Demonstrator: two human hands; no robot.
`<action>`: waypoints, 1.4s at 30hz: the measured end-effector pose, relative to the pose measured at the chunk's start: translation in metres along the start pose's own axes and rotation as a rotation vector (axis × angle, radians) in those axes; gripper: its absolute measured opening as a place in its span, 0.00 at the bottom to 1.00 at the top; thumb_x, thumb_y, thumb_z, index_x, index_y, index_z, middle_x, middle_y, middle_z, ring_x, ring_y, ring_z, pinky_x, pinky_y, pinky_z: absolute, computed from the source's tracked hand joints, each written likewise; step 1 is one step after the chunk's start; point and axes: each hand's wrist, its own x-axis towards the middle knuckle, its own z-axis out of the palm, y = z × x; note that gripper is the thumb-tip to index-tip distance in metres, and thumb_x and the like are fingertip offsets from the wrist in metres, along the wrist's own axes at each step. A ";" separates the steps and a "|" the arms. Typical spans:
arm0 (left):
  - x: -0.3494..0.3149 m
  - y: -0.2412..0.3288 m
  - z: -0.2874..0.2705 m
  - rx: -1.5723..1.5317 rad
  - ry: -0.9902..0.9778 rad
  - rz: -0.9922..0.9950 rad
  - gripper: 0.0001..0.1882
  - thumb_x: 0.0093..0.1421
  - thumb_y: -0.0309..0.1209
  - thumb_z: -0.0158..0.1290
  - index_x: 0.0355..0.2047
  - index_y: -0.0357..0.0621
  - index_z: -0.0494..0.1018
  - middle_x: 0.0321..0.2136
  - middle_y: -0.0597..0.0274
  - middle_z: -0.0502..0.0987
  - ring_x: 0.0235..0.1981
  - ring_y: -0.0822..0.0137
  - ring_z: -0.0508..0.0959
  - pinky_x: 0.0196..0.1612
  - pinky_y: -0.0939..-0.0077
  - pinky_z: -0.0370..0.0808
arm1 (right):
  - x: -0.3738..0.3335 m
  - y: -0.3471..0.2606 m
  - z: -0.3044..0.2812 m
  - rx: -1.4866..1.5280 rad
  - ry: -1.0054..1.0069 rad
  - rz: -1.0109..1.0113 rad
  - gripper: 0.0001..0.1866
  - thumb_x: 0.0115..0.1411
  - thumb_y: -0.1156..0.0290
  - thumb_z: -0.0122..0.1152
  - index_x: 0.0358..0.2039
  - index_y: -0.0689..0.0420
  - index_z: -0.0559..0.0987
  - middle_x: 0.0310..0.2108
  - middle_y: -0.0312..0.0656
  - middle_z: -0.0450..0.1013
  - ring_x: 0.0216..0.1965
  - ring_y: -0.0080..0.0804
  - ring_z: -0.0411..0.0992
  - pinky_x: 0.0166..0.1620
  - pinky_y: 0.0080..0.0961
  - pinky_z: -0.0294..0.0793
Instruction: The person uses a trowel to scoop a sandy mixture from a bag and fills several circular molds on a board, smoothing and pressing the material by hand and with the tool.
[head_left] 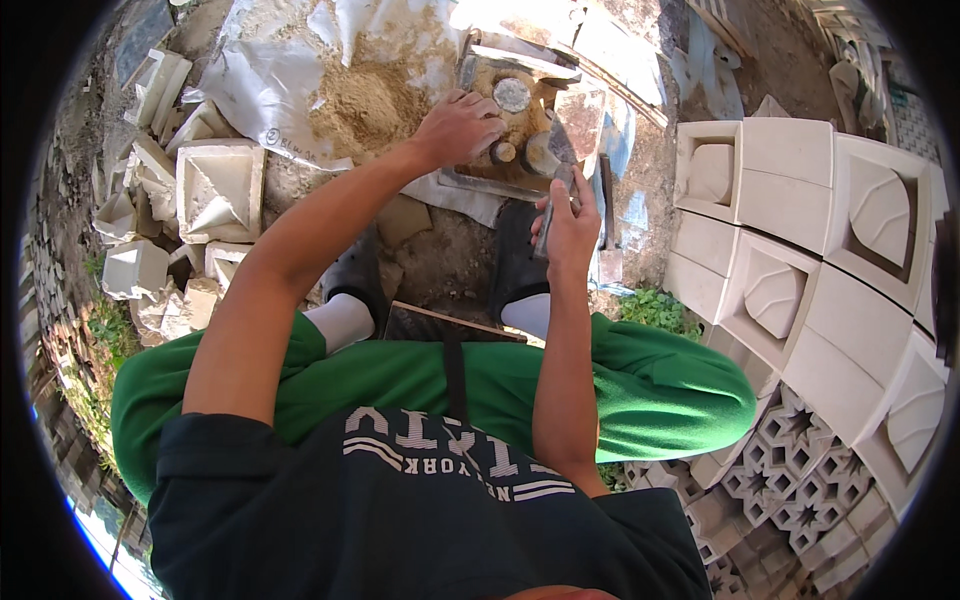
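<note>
Between my feet and the sand lies a square mould frame (492, 188) with sandy mix in it. Round pieces stand inside: a pale disc (512, 95), a larger grey one (541, 155) and a small peg-like one (503, 152). My left hand (460, 129) reaches over the frame's left side, fingers lightly bent and lying towards the mix; I see nothing held in it. In my right hand (568, 222) is a trowel, gripped by its handle. The trowel's blade (562, 142) points away from me over the frame's right part, next to the grey disc.
A heap of sand (370, 105) lies on white sheeting (255, 85). Broken pale blocks (220, 190) are piled at left. Stacked blocks with leaf reliefs (775, 300) stand at right, lattice blocks (795, 470) nearer. A bar-like tool (608, 205) lies right of the frame.
</note>
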 end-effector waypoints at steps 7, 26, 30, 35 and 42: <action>0.000 -0.003 -0.003 -0.095 0.008 -0.020 0.11 0.55 0.36 0.58 0.38 0.49 0.78 0.46 0.62 0.74 0.52 0.58 0.72 0.54 0.61 0.66 | -0.002 -0.001 -0.010 0.015 0.033 -0.008 0.30 0.65 0.64 0.57 0.66 0.57 0.63 0.23 0.37 0.72 0.15 0.21 0.67 0.15 0.20 0.66; -0.032 0.052 -0.019 0.219 -0.471 -0.082 0.30 0.64 0.48 0.44 0.43 0.26 0.76 0.46 0.42 0.76 0.63 0.50 0.63 0.69 0.55 0.47 | 0.001 0.004 0.000 0.029 -0.005 -0.015 0.30 0.66 0.64 0.56 0.66 0.59 0.62 0.24 0.37 0.72 0.15 0.21 0.67 0.15 0.21 0.66; -0.027 0.056 -0.017 0.085 -0.411 -0.108 0.32 0.63 0.51 0.46 0.39 0.25 0.76 0.40 0.41 0.78 0.55 0.47 0.72 0.69 0.56 0.49 | 0.001 0.003 0.002 0.013 -0.014 -0.012 0.30 0.66 0.64 0.56 0.66 0.58 0.62 0.24 0.37 0.72 0.15 0.21 0.67 0.15 0.21 0.66; -0.019 0.063 -0.024 0.114 -0.492 -0.099 0.31 0.60 0.52 0.50 0.38 0.28 0.76 0.38 0.44 0.78 0.47 0.52 0.75 0.65 0.58 0.57 | 0.003 0.008 -0.004 0.024 -0.003 -0.003 0.31 0.66 0.63 0.55 0.66 0.58 0.61 0.24 0.40 0.72 0.15 0.22 0.67 0.15 0.21 0.64; 0.007 0.049 -0.004 0.054 -0.160 0.037 0.25 0.56 0.43 0.54 0.46 0.36 0.75 0.45 0.51 0.77 0.45 0.56 0.74 0.53 0.56 0.64 | -0.002 -0.003 0.003 -0.004 0.061 0.001 0.28 0.66 0.63 0.57 0.64 0.56 0.64 0.23 0.37 0.72 0.15 0.21 0.68 0.16 0.20 0.67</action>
